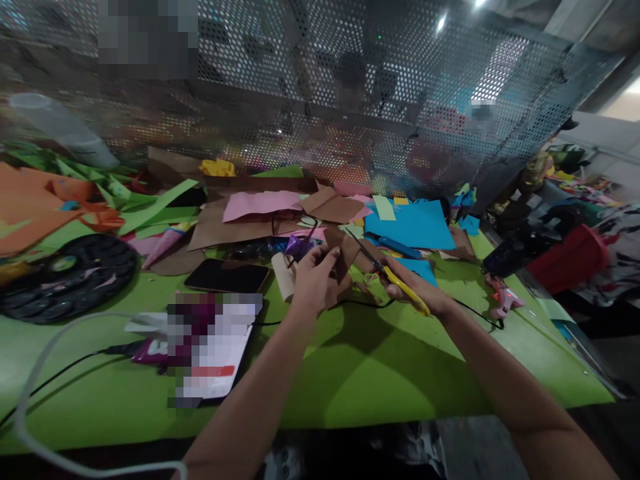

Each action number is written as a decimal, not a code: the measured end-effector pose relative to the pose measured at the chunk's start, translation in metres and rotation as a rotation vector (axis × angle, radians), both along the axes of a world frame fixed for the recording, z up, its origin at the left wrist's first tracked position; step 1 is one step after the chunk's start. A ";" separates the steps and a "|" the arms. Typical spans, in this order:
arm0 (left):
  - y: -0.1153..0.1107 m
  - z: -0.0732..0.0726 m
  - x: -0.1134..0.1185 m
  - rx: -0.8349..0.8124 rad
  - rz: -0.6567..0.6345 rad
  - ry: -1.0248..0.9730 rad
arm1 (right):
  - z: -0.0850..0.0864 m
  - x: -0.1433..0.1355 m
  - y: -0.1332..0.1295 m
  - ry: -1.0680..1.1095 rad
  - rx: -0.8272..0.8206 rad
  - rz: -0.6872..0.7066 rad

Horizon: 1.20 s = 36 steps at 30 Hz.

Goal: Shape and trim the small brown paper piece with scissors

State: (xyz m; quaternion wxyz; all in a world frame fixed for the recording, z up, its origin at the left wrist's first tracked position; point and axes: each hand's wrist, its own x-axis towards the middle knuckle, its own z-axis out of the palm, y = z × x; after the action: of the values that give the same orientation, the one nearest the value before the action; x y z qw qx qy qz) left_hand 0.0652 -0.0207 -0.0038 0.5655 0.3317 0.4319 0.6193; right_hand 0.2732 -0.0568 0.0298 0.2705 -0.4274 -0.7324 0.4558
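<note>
Right hand [417, 293] around scissors [387, 273]

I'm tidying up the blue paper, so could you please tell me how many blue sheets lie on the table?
2: a large blue sheet behind the scissors, a smaller one just beneath them. Others may be hidden.

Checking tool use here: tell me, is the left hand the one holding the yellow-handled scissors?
No, the yellow-handled scissors are in the right hand, while the left hand grips a brown paper piece.
</note>
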 end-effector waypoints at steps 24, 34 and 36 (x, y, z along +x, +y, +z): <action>0.001 -0.006 -0.001 0.060 -0.011 0.041 | -0.010 0.002 0.005 0.066 -0.067 -0.060; -0.004 0.010 0.000 0.010 -0.003 -0.048 | -0.014 0.002 0.007 0.112 -0.147 -0.096; -0.004 0.009 0.000 0.015 -0.002 -0.031 | -0.015 0.002 0.008 0.121 -0.145 -0.095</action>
State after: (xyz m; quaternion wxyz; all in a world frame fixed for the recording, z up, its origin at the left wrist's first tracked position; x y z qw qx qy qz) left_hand 0.0648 -0.0244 0.0049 0.5702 0.3267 0.4181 0.6272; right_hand 0.2757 -0.0490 0.0151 0.3037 -0.4518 -0.6588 0.5193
